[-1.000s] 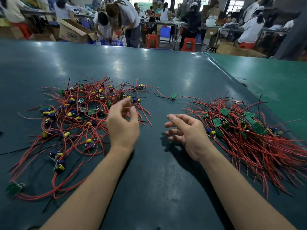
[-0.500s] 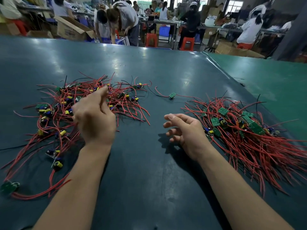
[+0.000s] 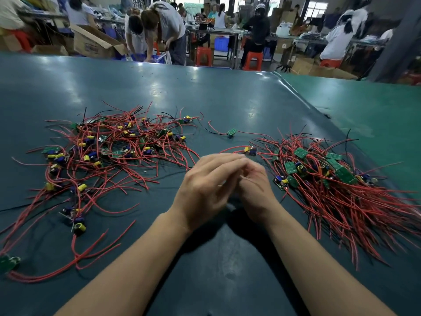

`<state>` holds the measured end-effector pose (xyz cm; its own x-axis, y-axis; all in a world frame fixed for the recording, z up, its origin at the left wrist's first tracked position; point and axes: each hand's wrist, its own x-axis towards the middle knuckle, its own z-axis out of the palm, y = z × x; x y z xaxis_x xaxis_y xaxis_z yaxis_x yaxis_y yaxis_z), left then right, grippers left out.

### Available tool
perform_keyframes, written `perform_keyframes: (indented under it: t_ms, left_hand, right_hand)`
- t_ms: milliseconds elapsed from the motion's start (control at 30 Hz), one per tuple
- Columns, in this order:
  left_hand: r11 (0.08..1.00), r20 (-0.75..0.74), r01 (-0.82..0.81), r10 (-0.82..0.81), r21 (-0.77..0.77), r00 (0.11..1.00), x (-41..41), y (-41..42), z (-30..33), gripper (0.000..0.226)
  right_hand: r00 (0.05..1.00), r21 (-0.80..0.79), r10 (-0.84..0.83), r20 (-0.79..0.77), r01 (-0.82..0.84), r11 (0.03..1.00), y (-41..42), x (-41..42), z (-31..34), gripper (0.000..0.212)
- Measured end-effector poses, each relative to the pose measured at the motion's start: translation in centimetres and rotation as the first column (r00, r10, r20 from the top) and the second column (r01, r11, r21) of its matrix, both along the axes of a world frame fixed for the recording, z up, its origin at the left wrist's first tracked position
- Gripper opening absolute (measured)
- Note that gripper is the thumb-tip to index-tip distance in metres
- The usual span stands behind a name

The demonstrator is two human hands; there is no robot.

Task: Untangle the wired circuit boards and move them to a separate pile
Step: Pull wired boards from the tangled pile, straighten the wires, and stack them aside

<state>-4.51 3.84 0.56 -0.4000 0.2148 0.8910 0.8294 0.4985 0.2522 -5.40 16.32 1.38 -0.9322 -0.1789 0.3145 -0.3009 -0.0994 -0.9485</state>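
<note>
While both bare forearms reach in from the near edge, the two hands meet at the middle of the dark teal, glossy table (image 3: pixel 227 99). The left hand (image 3: pixel 205 190) lies partly over the right hand (image 3: pixel 255 190), its straight fingers (image 3: pixel 230 160) pointing toward a small loose circuit board with a yellow and a blue part (image 3: pixel 250 150), which lies just beyond the fingertips with a red wire trailing to the left. Motion blur smears the place where the hands overlap — whether either one pinches a wire there I cannot tell.

To the left sprawls the tangled heap of red-wired circuit boards with yellow and blue components (image 3: pixel 109 151), its wires looping in all directions, a few black wires among them. To the right lies the separate pile of green circuit boards with red wires (image 3: pixel 330 179), the wires mostly combed toward the near right. Between the two heaps, farther back, a single small green board on a red and a black wire (image 3: pixel 232 132) lies alone. One more green board (image 3: pixel 8 262) shows at the left edge of the view.

Beyond the table — a workshop with several people (image 3: pixel 164 26) bent over cardboard boxes (image 3: pixel 95 44), and red plastic stools (image 3: pixel 204 56).
</note>
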Motion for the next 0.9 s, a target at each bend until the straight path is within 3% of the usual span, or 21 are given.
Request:
perform_keyframes:
  t_ms: [100,200,333,433,600,633,700,733,767,800,867,900]
  left_hand:
    - [0.993,0.148,-0.053,0.036,0.109,0.988,0.2,-0.6,0.1,0.027]
    - [0.977,0.254,-0.205,0.185,0.056,0.949,-0.1,-1.2,0.0,0.037]
    - [0.992,0.486,-0.093,0.038,0.089,0.873,-0.5,-1.6,-0.4,0.030]
    - [0.980,0.495,-0.146,0.061,0.135,0.867,-0.6,-1.8,-0.5,0.021]
    - [0.908,0.458,-0.393,0.289,0.148,0.840,-1.0,-3.7,0.1,0.024]
    - [0.855,0.452,-0.508,0.414,0.105,0.791,-1.2,-4.3,0.1,0.028]
    - [0.623,0.452,-0.779,0.716,-0.070,0.532,-1.4,-5.3,0.2,0.046]
    - [0.532,0.448,-0.836,0.785,-0.136,0.427,-1.3,-5.4,0.2,0.060]
    - [0.524,0.427,-0.839,0.798,-0.144,0.425,-1.2,-5.4,0.3,0.072]
    - [0.591,0.370,-0.799,0.771,-0.112,0.518,-1.1,-5.2,0.5,0.077]
    - [0.848,0.235,-0.528,0.524,-0.047,0.819,-0.9,-4.1,0.3,0.072]
    - [0.944,0.256,-0.328,0.328,-0.043,0.909,-0.7,-3.4,0.2,0.070]
  right_hand:
    - [0.985,-0.141,0.052,0.166,-0.028,0.990,-0.2,-0.5,0.0,0.017]
    - [0.978,-0.152,0.026,0.208,0.006,0.988,-0.4,-0.6,0.4,0.011]
    - [0.966,-0.214,-0.035,0.255,0.091,0.973,0.2,-0.7,0.8,0.013]
    - [0.956,-0.211,-0.079,0.284,0.142,0.967,0.5,-0.8,0.9,0.013]
    - [0.935,-0.286,-0.102,0.341,0.206,0.936,0.7,-0.9,1.2,0.015]
    - [0.929,-0.305,-0.091,0.358,0.209,0.929,1.0,-1.0,1.4,0.016]
    - [0.921,-0.330,-0.019,0.389,0.158,0.931,1.6,-0.9,1.7,0.018]
    - [0.915,-0.352,0.050,0.400,0.103,0.930,1.8,-0.8,1.8,0.018]
    - [0.902,-0.382,0.136,0.409,0.034,0.924,1.9,-0.7,1.9,0.016]
    - [0.882,-0.408,0.223,0.415,-0.039,0.912,1.9,-0.5,2.0,0.013]
    - [0.833,-0.429,0.370,0.410,-0.181,0.885,1.9,0.0,2.1,0.006]
    - [0.807,-0.434,0.435,0.399,-0.252,0.865,1.9,0.1,2.0,0.006]
